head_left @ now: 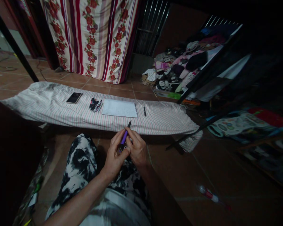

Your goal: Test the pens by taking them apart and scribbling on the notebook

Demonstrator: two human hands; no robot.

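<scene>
Between my two hands, above my lap, is a purple pen [124, 137] with a dark tip pointing away from me. My left hand [114, 153] has its fingers closed on the pen from the left. From the other side my right hand [138, 149] grips it too, with fingers bent round it. Just beyond lies a spiral notebook [119, 107] open at a pale page with faint marks. To its right rests a black pen [144, 111]. A bunch of pens or markers [95, 105] lies left of the notebook, and farther left a dark-screened phone [74, 97].
A striped cloth [58, 110] covers the low bench or table before me. Dark slanting bars [16, 44] rise at both ends. A floral curtain [91, 37] hangs behind. Piled clothes [179, 66] stand back right. A bottle [208, 193] lies on the tiled floor at right.
</scene>
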